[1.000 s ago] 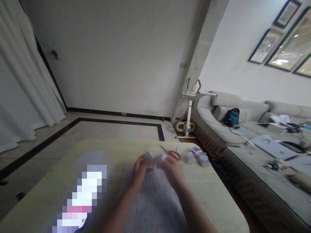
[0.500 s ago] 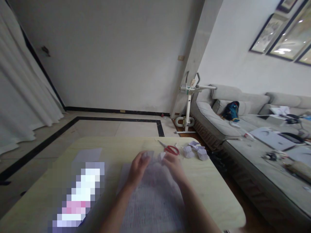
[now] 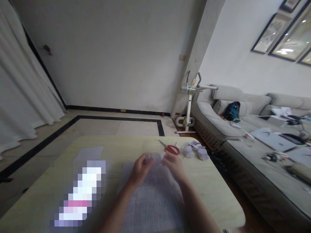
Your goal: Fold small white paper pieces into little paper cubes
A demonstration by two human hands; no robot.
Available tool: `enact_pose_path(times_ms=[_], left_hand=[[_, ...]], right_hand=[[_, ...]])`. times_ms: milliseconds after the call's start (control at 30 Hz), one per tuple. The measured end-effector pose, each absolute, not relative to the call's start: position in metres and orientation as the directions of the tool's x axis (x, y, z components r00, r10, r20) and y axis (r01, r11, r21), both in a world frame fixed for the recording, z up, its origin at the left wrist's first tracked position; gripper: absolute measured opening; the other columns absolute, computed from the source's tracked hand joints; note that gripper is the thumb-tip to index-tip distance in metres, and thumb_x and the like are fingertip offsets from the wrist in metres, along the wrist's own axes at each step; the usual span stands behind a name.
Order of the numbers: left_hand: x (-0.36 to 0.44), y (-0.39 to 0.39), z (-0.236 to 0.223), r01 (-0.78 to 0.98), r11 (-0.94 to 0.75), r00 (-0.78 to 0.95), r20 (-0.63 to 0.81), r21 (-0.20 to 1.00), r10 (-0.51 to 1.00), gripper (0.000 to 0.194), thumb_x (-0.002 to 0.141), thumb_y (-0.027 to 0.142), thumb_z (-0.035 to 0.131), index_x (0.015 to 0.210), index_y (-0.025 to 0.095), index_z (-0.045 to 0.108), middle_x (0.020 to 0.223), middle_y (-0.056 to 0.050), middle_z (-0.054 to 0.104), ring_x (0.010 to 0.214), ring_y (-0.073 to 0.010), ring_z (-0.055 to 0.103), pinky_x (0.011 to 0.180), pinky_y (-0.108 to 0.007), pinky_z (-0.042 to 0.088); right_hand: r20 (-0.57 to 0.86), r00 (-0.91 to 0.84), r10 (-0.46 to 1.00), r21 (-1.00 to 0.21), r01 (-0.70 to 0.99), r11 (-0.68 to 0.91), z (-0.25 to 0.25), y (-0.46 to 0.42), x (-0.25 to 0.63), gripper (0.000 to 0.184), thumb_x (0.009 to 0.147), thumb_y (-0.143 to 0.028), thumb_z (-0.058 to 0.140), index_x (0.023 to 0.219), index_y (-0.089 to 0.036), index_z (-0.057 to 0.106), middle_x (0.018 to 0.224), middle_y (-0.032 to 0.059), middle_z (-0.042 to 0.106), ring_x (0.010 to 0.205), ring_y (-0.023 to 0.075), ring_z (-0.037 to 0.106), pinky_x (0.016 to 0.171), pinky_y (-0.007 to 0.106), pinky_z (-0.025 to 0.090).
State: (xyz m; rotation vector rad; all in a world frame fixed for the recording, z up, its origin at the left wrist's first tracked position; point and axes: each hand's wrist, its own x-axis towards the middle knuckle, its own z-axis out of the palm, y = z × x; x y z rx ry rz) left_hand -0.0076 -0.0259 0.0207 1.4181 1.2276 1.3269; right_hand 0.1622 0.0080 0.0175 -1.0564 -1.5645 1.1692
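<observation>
Between my hands is a small piece of folded white paper (image 3: 157, 156), slightly blurred. My left hand (image 3: 142, 166) is closed on its left part, thumb on top. My right hand (image 3: 173, 162) pinches the right end. Both are over the far part of a large written sheet of paper (image 3: 150, 200) that lies on the table. Just beyond my right hand lie scissors (image 3: 172, 149) with red handles, their blades pointing to the far left. Several folded paper pieces (image 3: 196, 150) sit to the right of the scissors.
The pale wooden table (image 3: 211, 194) has rounded corners. On its left lie a blank paper sheet (image 3: 88, 153) and a pixelated, bright object (image 3: 82, 191). A grey sofa (image 3: 243, 152) with scattered things stands to the right, and a white exercise machine (image 3: 188, 106) beyond the table.
The gap between the paper parts in my two hands has closed; they now meet or overlap. My left hand has shifted slightly right, while the right hand stays nearly in place.
</observation>
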Motion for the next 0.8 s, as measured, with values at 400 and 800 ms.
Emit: enact_pose_path(times_ms=[400, 800], left_hand=[[-0.007, -0.026, 0.021, 0.086, -0.2, 0.003, 0.2, 0.976, 0.98, 0.03, 0.08, 0.042, 0.055, 0.093, 0.016, 0.062, 0.082, -0.003, 0.064, 0.076, -0.0182, 0.058, 0.067, -0.024, 0.044], [-0.007, -0.019, 0.006, 0.126, -0.185, -0.091, 0.197, 0.975, 0.976, 0.038, 0.076, 0.044, 0.059, 0.102, 0.017, 0.059, 0.084, -0.003, 0.063, 0.074, -0.0171, 0.058, 0.068, -0.025, 0.045]], right_hand=[[0.144, -0.302, 0.942, -0.973, 0.133, 0.191, 0.015, 0.008, 0.164, 0.011, 0.075, -0.025, 0.058, 0.066, -0.019, 0.059, 0.065, -0.0003, 0.054, 0.062, 0.0146, 0.052, 0.058, 0.026, 0.041], [0.15, -0.315, 0.937, -0.957, 0.191, 0.218, 0.02, 0.004, 0.161, 0.012, 0.075, -0.028, 0.06, 0.069, -0.018, 0.059, 0.064, -0.0009, 0.053, 0.06, 0.0133, 0.05, 0.056, 0.025, 0.039]])
